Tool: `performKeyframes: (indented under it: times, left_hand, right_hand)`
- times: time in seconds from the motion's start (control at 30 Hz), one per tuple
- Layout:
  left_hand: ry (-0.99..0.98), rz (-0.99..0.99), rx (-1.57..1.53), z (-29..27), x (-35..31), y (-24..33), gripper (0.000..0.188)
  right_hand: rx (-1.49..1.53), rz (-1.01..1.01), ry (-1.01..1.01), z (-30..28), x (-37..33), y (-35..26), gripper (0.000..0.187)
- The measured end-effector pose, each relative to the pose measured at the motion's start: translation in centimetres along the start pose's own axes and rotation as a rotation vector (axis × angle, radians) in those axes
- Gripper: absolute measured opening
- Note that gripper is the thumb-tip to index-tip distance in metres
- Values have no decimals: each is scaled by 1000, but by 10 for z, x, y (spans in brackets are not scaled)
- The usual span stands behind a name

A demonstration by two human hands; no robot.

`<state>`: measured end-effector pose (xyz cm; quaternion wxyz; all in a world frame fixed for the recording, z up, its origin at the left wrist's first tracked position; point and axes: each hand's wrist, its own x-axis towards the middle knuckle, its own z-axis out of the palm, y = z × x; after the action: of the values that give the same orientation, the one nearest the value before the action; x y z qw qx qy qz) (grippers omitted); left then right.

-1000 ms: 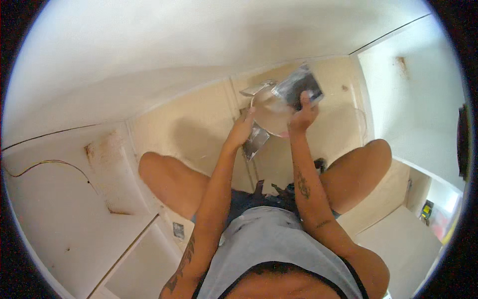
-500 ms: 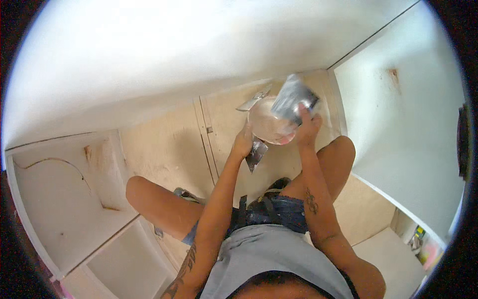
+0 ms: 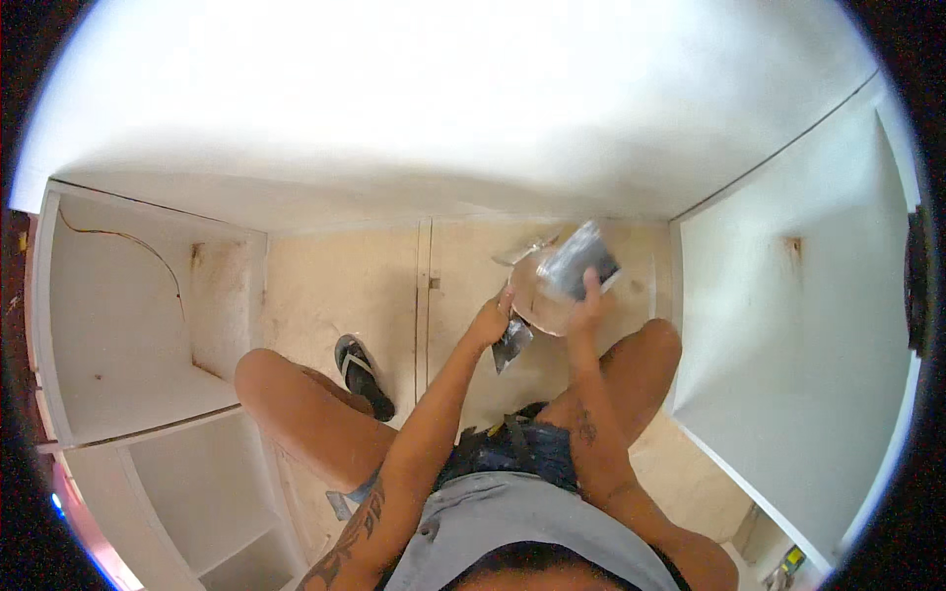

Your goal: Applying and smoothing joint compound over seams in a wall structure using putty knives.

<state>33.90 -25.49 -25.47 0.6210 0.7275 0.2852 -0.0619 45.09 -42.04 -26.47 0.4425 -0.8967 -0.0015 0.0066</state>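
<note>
My left hand (image 3: 490, 321) is closed on the rim of a round, shallow bowl (image 3: 532, 307) smeared with pale paste. A dark, angular metal blade (image 3: 511, 345) juts out below that hand, and another thin metal piece (image 3: 524, 251) shows at the bowl's far edge; how they are held is hidden. In my right hand (image 3: 588, 307) is a wide, flat putty knife (image 3: 581, 263) with a whitish, smeared blade. Its blade is blurred and lies across the top of the bowl, covering part of the inside. I cannot tell whether it touches the bowl.
A white panel (image 3: 473, 108) rises ahead of me. White open compartments (image 3: 128, 315) stand on the left, with a loose wire (image 3: 128, 234). A white cabinet side (image 3: 778, 364) flanks the right. Below lies a beige wooden floor (image 3: 335, 295); my sandalled foot (image 3: 362, 379) rests on it.
The whole view has shifted, so the bowl and hands appear lower. The putty knife stays over the bowl, slightly turned, and my left foot now shows more fully.
</note>
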Motion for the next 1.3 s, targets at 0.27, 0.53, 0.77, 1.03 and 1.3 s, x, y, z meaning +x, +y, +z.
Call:
performKeyframes:
  times: [0.27, 0.53, 0.77, 1.03, 1.3]
  left_hand:
    - [-3, -13, 3, -10, 12, -40, 81]
    - [55, -49, 25, -29, -3, -36, 76]
    - [168, 8, 213, -39, -19, -29, 48]
    - [356, 212, 342, -51, -28, -64, 31]
    - [538, 8, 517, -163, -63, -115, 39]
  right_hand:
    - [1038, 435, 76, -5, 9, -78, 45]
    - [1110, 257, -95, -7, -30, -131, 55]
    - [886, 216, -29, 37, -48, -103, 55]
    - [1107, 125, 74, 61, -64, -107, 41]
    - [1206, 219, -174, 146, -103, -164, 36]
